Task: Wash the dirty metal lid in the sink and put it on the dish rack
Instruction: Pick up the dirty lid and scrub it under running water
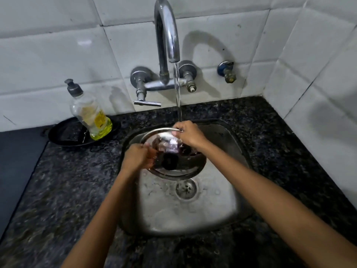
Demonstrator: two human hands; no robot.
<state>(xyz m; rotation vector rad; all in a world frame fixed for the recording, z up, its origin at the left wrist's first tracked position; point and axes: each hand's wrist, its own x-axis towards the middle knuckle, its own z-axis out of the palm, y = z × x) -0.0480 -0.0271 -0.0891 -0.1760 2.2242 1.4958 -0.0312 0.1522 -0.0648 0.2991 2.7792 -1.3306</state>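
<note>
A round shiny metal lid (174, 167) is held tilted over the steel sink (228, 200), its inner face toward me, under the running stream from the tap (167, 29). My left hand (138, 156) grips the lid's left edge. My right hand (188, 133) is closed on its upper rim, right where the water lands. The lid's far side is hidden by my hands. No dish rack is in view.
A soap bottle (89, 115) with yellow liquid leans in a black dish (63, 135) on the dark granite counter (63, 190) to the left. The drain (187, 188) lies below the lid. White tiled walls close the back and right sides.
</note>
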